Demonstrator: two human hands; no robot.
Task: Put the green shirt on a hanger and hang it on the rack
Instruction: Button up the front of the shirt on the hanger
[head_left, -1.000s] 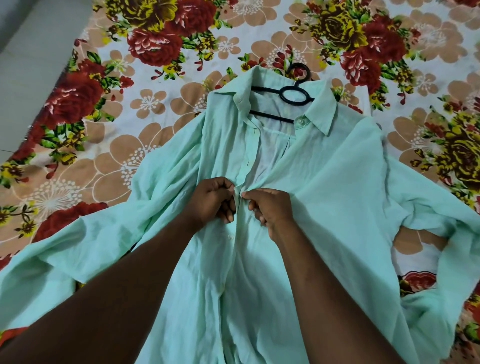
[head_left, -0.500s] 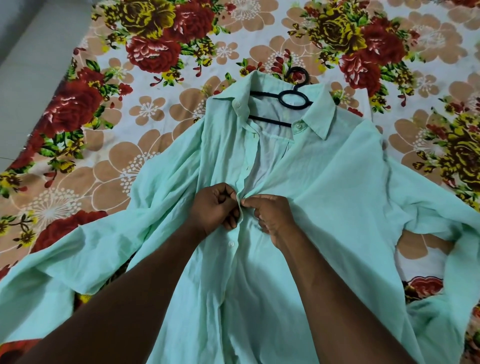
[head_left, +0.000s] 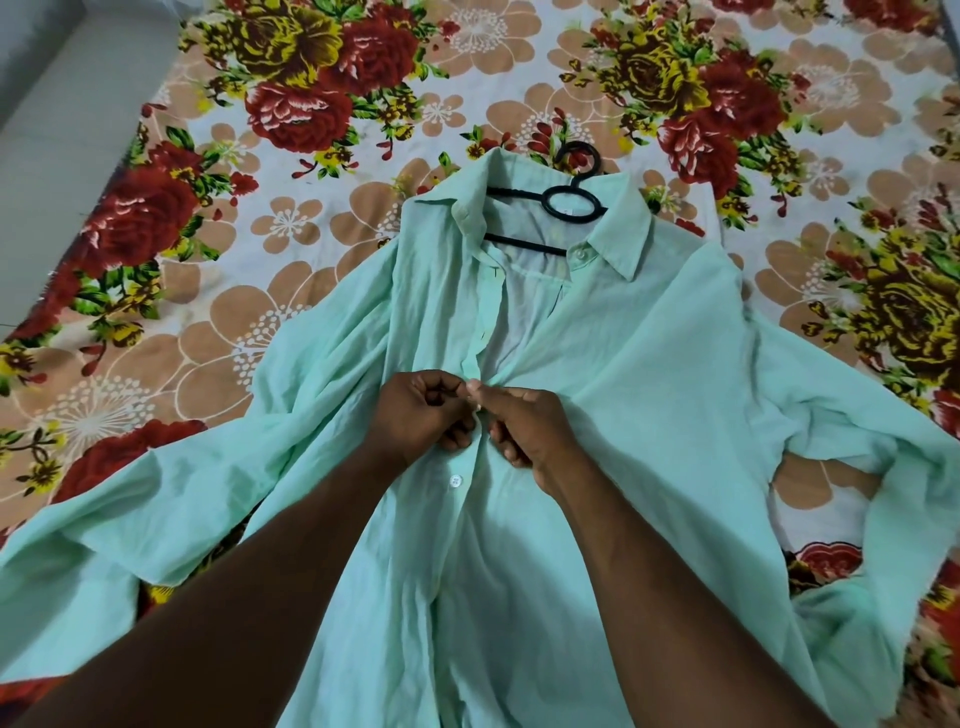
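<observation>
Head: left hand (head_left: 420, 415), right hand (head_left: 531, 430) pinch thin crinkled green shirt (head_left: 654, 364).

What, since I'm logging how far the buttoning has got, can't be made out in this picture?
Head view:
Button under work: covered by the fingertips of the left hand and right hand; fastened or not, cannot tell.
Hanger: its shoulders lie inside the green shirt; only hook, ring and bars show.
Shirt hem: cut off by the bottom edge.
Rack: not in view.
</observation>
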